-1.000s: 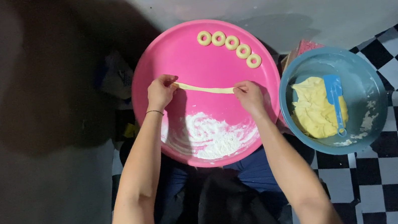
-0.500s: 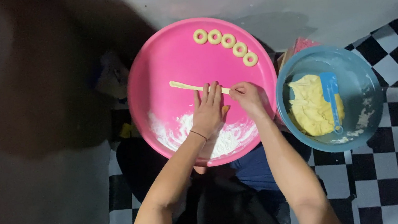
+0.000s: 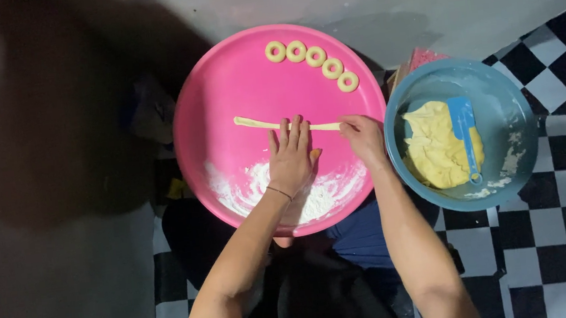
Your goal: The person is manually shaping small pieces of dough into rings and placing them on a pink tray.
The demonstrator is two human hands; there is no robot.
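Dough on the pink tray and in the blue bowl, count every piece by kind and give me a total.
Dough rings along the far rim of the pink tray: 5
Dough rope, under the left hand and pinched by the right hand: 1
Dough mass in the blue bowl: 1
Total: 7

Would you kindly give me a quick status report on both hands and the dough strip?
Left hand flat, fingers over dough strip. Right hand pinching strip's right end. Strip lies on pink tray, flour pile beside hands. Nothing blocking.

Bowl (image 3: 504, 81) right of tray (image 3: 217, 95)
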